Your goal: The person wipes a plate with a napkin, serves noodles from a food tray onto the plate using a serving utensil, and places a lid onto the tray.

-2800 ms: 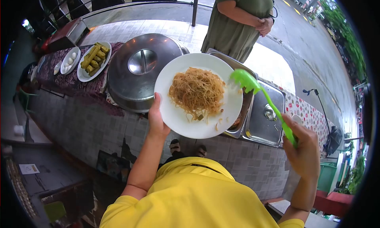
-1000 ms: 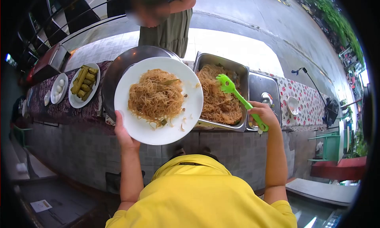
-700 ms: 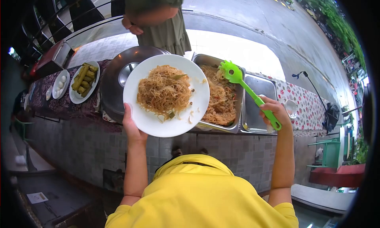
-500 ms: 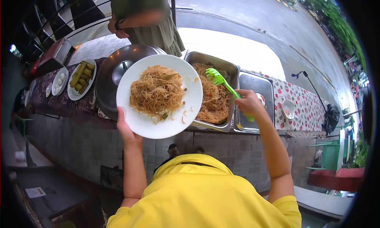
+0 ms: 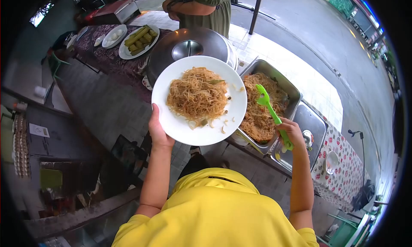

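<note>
My left hand (image 5: pixel 159 129) grips the lower left rim of a round white plate (image 5: pixel 165 120), thumb on top. A mound of brown stir-fried noodles (image 5: pixel 197 94) sits on the plate, with loose bits near its right edge. My right hand (image 5: pixel 291 132) is closed round the handle of a bright green pasta server (image 5: pixel 271 107). The server's toothed head is over the deep steel food pan (image 5: pixel 296 92), which holds more noodles (image 5: pixel 262 125). Whether the head touches those noodles I cannot tell.
A large lidded pot (image 5: pixel 159 60) stands behind the plate. Left of it are an oval plate of green wrapped rolls (image 5: pixel 139 40) and a dish of white eggs (image 5: pixel 115 35). At right are a shallow steel tray (image 5: pixel 315 122) and a bowl (image 5: pixel 331 162). A person (image 5: pixel 201 7) stands opposite.
My view has turned, so the table now slants down to the right. The plate and green pasta server stay in my hands; the server's head now points more upright over the pan.
</note>
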`<act>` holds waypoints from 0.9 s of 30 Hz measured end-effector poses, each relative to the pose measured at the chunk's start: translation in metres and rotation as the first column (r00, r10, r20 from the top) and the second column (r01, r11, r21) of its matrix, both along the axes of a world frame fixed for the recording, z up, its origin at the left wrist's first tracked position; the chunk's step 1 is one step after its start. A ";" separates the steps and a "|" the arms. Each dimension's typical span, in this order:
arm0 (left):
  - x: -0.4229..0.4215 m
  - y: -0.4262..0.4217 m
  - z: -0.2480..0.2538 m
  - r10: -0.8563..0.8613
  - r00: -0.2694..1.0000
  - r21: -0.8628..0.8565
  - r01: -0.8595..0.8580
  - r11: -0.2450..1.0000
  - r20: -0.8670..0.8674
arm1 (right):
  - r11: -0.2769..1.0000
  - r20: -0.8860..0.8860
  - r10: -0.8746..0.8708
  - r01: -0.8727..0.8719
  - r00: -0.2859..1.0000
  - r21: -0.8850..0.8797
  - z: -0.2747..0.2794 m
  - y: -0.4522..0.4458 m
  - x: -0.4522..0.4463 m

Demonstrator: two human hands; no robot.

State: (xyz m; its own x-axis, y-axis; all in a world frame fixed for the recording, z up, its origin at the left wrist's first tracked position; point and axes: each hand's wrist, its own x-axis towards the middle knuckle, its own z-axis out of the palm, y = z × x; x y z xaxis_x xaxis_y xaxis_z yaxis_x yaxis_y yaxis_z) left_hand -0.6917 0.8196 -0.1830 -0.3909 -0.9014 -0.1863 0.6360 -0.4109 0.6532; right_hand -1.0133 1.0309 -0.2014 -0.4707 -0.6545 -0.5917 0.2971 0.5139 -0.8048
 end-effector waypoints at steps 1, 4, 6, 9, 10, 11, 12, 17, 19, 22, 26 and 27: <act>0.002 -0.002 -0.002 0.000 1.000 0.006 0.000 1.000 -0.005 | 0.998 0.114 -0.057 0.060 0.992 -0.021 0.000 0.002 -0.004; 0.000 -0.008 -0.009 -0.032 0.999 0.030 0.033 0.999 -0.032 | 0.967 0.598 -0.083 0.209 0.797 -0.144 -0.028 0.015 -0.016; -0.004 -0.016 -0.016 -0.045 0.998 0.027 0.046 0.999 -0.040 | 0.938 0.738 -0.054 0.288 0.673 -0.193 -0.033 0.027 -0.017; -0.011 -0.032 -0.021 -0.076 0.997 0.019 0.076 0.997 -0.035 | 0.905 0.768 -0.059 0.359 0.638 -0.228 -0.038 0.034 -0.009; -0.014 -0.036 -0.021 -0.087 0.996 0.009 0.087 0.996 -0.023 | 0.897 0.762 -0.044 0.361 0.646 -0.254 -0.035 0.034 -0.005; -0.014 -0.040 -0.023 -0.109 0.994 0.002 0.109 0.994 -0.031 | 0.903 0.674 -0.112 0.358 0.730 -0.238 -0.032 0.036 0.002; -0.018 -0.048 -0.025 -0.130 0.991 -0.010 0.130 0.991 -0.043 | 0.908 0.569 -0.173 0.354 0.804 -0.224 -0.026 0.034 0.003; -0.019 -0.067 -0.051 -0.190 0.979 -0.107 0.182 0.978 -0.075 | 0.993 -0.520 -0.033 0.085 0.853 0.076 -0.025 0.017 0.038; -0.018 -0.072 -0.049 -0.198 0.979 -0.108 0.192 0.976 -0.049 | 0.985 -0.517 0.003 0.086 0.856 0.148 -0.009 0.015 0.055; -0.019 -0.079 -0.051 -0.252 0.964 -0.127 0.241 0.962 -0.082 | 0.981 -0.510 0.055 0.048 0.858 0.187 -0.003 0.016 0.064; -0.023 -0.092 -0.062 -0.355 0.925 -0.150 0.336 0.930 -0.131 | 0.984 -0.331 -0.176 0.162 0.927 -0.071 -0.041 0.005 0.057; -0.023 -0.096 -0.065 -0.363 0.922 -0.153 0.342 0.927 -0.134 | 0.983 -0.307 -0.181 0.167 0.934 -0.070 -0.041 0.012 0.058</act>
